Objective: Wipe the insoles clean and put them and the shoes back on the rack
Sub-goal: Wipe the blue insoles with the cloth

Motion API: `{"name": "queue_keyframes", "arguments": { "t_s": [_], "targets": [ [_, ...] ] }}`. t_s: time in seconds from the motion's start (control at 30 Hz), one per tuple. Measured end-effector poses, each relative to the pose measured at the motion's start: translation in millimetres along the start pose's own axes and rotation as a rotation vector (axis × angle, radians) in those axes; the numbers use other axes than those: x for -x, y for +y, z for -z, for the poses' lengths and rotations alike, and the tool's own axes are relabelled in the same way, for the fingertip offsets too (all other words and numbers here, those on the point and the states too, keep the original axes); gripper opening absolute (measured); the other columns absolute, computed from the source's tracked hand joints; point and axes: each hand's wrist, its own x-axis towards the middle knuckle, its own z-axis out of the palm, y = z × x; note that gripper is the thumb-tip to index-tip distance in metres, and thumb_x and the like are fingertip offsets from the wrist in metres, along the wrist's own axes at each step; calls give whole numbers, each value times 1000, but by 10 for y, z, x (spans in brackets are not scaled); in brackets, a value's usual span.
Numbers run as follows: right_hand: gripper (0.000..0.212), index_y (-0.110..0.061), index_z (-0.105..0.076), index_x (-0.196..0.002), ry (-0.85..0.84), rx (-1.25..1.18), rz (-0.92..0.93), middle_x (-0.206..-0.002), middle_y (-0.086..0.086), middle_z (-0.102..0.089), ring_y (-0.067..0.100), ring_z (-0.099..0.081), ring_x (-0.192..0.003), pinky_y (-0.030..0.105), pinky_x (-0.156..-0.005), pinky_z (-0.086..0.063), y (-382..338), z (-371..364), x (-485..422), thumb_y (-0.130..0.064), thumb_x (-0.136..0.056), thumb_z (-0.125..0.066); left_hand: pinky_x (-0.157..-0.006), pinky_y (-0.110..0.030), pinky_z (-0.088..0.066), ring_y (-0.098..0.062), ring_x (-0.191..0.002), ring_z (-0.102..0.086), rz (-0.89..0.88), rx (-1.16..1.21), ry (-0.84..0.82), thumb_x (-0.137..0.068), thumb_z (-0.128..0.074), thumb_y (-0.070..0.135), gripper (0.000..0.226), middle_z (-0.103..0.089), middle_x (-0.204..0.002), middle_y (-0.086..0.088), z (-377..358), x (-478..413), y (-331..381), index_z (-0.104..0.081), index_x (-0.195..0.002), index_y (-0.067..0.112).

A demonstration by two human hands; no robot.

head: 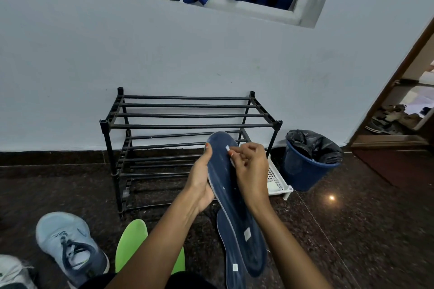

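1. Before the black rack [191, 125], the left hand [199, 183] grips a dark blue insole [222, 171] by its left edge; the toe points up and away, and the long axis runs toward the rack.
2. The right hand [251, 166] sits at the insole's right edge near the toe, pinching a small white scrap [227, 148] against its face.
3. Judged: wiping would run from toe down toward heel, and the right hand is the nearer.
4. A grey shoe [70, 246] and a green insole [131, 241] lie on the floor, lower left.

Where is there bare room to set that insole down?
Free: the rack's top bars, the floor left of it, and the floor between the blue bin and doorway. Crowded: the near floor, with shoes, a green insole and another blue insole.
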Motion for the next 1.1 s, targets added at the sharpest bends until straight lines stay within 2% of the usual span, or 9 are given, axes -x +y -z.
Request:
{"name": "queue_keyframes", "arguments": {
  "t_s": [0.17,0.3,0.43,0.5,0.67,0.8,0.87,0.93,1.1],
  "targets": [
    [20,-6,-71,-94,-72,34,230,-109,-3,-45,-16,-44,-101,1,-85,-37,46,-25,174,7,-82,-61,-61,-33,-55,-24,-63,-69,47,75,13,-94,-34,54,60,-71,-76,-16,45,-25,68,-65,-94,3],
    [25,-3,-68,-104,-67,50,254,-106,0,-52,-6,-45,-101,2,-88,-36,82,-104,183,4,-80,-64,-54,-26,-56,-22,-61,-69,75,83,-15,-96,-34,51,57,-71,-74,-14,67,-43,83,-65,-93,3],
    [15,-3,-71,-91,-94,22,225,-92,-5,-57,-10,-51,-89,1,-82,-36,28,-149,154,3,-79,-64,-62,-28,-54,-21,-64,-68,85,39,8,-94,-36,52,56,-70,-76,-12,87,-48,84,-67,-93,4],
    [13,-4,-71,-85,-152,40,244,-88,-8,-56,-5,-53,-86,4,-80,-38,15,-159,191,3,-78,-62,-68,-31,-53,-23,-68,-67,89,25,34,-93,-38,53,57,-69,-79,-13,105,-66,78,-66,-95,3],
    [11,-4,-70,-82,-235,135,283,-87,-1,-60,13,-58,-82,7,-76,-40,23,-133,345,2,-78,-61,-57,-30,-54,-24,-61,-68,124,27,85,-93,-39,53,55,-70,-70,-14,99,-98,57,-61,-96,2],
    [13,-2,-68,-81,-169,159,274,-87,5,-60,20,-58,-81,20,-73,-45,-2,-170,153,6,-80,-59,-73,-33,-50,-25,-76,-64,128,18,79,-93,-38,53,56,-67,-85,-14,66,-82,16,-65,-100,4],
    [13,-3,-68,-82,-177,184,283,-87,4,-59,19,-56,-82,23,-72,-45,-21,-205,118,5,-81,-57,-74,-34,-49,-25,-77,-65,122,26,80,-94,-37,52,56,-68,-85,-14,72,-80,19,-67,-98,5],
    [13,-2,-68,-82,-189,205,310,-87,5,-59,19,-55,-82,23,-72,-43,2,-227,177,3,-81,-56,-71,-33,-52,-23,-72,-68,109,23,85,-95,-37,51,56,-71,-79,-13,94,-87,29,-66,-95,4],
    [12,-1,-68,-82,-242,182,304,-87,6,-60,20,-57,-80,16,-76,-42,89,-165,406,-4,-80,-56,-48,-26,-54,-22,-55,-68,145,21,119,-95,-39,48,51,-70,-66,-13,112,-102,36,-61,-92,2]
  ]
}}
